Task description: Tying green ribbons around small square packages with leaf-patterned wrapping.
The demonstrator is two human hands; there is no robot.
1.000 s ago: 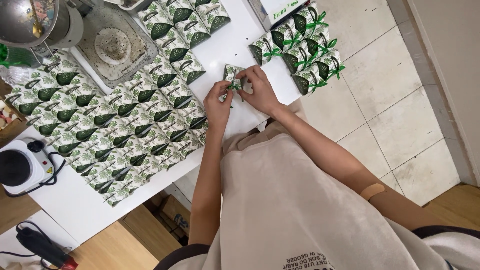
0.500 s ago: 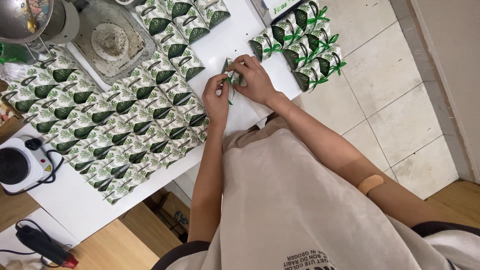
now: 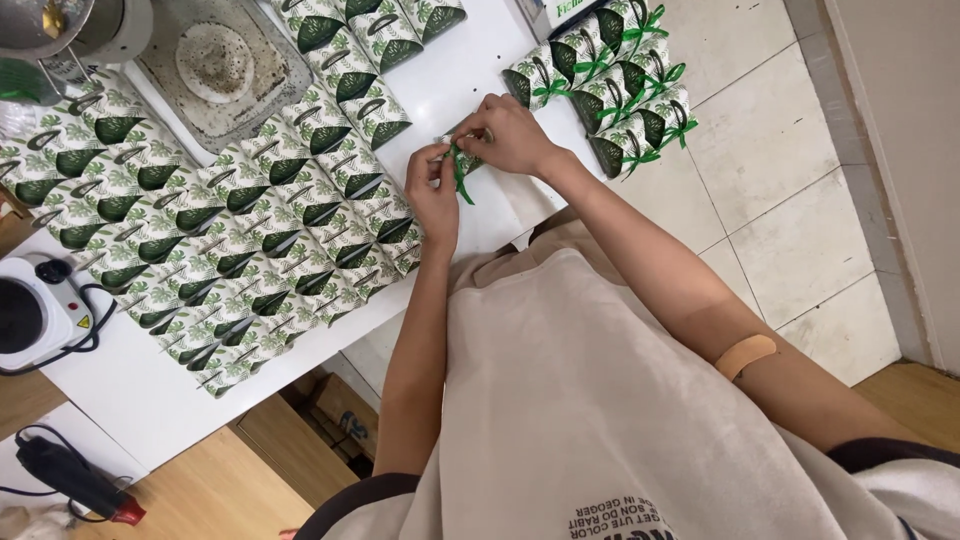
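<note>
1. The left hand [image 3: 432,190] had its fingers drawn together, the thumb and forefinger pinching a green ribbon [image 3: 461,178] that hung down in a short tail.
2. The right hand [image 3: 510,135] lay just beside it, its fingers curled and closed over a small leaf-printed box [image 3: 468,160], which showed only in part between the two hands; how tightly they pressed could not be told.
3. The box sat on the white table [image 3: 470,70], near its front edge, between the two groups of like boxes.
4. To the left, a broad spread of untied boxes [image 3: 220,230] lay in close rows, touching one another, reaching from the left hand out to the table's far left side.
5. To the right, a smaller cluster of tied boxes [image 3: 615,85] with green bows stood at the table's corner, well apart from the untied ones.
6. Farther back, a metal tray [image 3: 215,70] held a round pale disc.
7. At the left end stood a small white hot plate [image 3: 30,315] with a black cord.
8. Lower down, a black tool with a red tip [image 3: 80,480] lay on a white surface, with wooden flooring [image 3: 210,495] beside it.
9. Pale floor tiles [image 3: 790,200] lay to the right of the table.
</note>
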